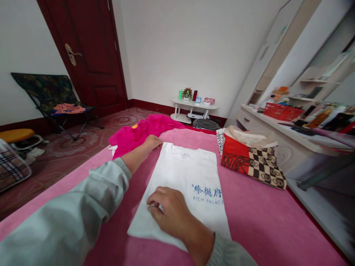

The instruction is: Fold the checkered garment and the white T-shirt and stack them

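Note:
A white T-shirt [177, 170] with blue lettering at its lower right lies flat on the pink bed cover [257, 221], its neckline away from me and its sides tucked in to a narrow shape. At its far left shoulder corner, my left hand [152, 143] is closed in a pinch on the cloth. My right hand [173, 210] rests over the shirt's left middle, fingers curled and thumb close to the index finger, with a bit of white cloth seeming to show between the tips. Part of the shirt's near edge is hidden beneath my right wrist.
A bright pink garment [144, 129] is heaped beyond my left hand. Folded patterned clothes [249, 155] lie at right, beside a white dresser [277, 129] holding a red basket [283, 111]. A folding chair [52, 92] stands at left; a small white table [194, 104] is by the wall.

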### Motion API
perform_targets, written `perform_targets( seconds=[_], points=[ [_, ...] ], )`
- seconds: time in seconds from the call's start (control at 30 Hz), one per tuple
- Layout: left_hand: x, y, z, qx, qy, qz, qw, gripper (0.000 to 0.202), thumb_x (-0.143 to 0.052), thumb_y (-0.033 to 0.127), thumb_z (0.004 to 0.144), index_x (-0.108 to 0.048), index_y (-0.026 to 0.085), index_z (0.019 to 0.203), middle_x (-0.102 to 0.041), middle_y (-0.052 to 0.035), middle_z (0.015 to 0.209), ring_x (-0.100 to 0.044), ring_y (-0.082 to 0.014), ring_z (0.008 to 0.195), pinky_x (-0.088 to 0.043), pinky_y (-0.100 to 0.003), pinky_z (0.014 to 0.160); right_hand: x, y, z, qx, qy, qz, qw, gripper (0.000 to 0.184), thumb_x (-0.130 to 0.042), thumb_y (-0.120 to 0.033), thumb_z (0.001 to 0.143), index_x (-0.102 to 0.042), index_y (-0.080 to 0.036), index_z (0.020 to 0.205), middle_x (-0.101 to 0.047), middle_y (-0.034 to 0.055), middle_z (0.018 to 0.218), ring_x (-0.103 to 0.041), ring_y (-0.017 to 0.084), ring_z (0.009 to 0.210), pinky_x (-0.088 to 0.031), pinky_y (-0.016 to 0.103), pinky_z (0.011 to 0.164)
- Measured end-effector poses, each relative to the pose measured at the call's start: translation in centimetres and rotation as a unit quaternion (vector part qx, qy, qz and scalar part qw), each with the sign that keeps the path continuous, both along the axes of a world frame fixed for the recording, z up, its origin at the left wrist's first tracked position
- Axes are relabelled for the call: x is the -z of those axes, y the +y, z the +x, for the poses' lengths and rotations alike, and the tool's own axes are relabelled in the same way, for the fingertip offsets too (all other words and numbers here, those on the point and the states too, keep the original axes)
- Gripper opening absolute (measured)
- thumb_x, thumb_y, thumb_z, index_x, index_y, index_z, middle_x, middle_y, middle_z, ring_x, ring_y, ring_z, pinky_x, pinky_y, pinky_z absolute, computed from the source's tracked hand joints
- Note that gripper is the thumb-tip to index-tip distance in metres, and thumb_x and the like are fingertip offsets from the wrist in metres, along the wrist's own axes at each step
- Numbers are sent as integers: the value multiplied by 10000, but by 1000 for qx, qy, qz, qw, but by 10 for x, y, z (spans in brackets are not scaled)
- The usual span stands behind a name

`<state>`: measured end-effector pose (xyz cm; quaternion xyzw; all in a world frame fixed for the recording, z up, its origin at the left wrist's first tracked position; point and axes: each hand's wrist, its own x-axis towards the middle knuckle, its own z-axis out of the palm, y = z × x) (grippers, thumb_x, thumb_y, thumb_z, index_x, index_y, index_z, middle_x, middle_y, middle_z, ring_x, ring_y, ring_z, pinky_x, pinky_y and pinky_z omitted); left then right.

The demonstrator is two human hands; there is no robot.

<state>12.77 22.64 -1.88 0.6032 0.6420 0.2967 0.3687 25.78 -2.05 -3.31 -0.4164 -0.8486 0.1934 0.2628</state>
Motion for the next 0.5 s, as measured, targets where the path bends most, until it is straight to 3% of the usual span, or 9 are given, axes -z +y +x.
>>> perform_targets(
  seconds=[0.13,0.3,0.4,0.5],
  points=[
    [-10,7,-6,17,17,19,1000,189,-623,241,784,-695,78,723,-570,-14,480,-488,-87,471,-332,-179,467,-2,-1,1,0,-7,2,1000,98,-576,-214,838,-648,-243,899,-633,-24,833,-575,127,802,-386,240,742],
    [-1,3,-9,62,60,15,996,247,-753,283,637,-636,103,514,-500,-12,382,-474,-110,431,-286,-200,442,-3,-1,1,3,-18,6,1000,82,-573,-223,846,-639,-245,890,-626,-32,822,-567,120,792,-380,235,728],
    [4,3,-4,102,17,85,991,294,-768,282,598,-573,128,441,-437,24,359,-401,-81,403,-232,-204,431,-2,-1,1,2,-18,6,1000,90,-564,-219,851,-638,-245,896,-624,-34,825,-565,114,793,-378,233,733],
    [0,8,1,120,-49,116,985,299,-730,341,636,-577,131,488,-442,48,407,-358,-60,413,-220,-196,440,-1,-1,1,3,-19,8,1000,97,-558,-212,853,-636,-243,900,-623,-32,831,-565,113,799,-377,233,732]
  ],
)
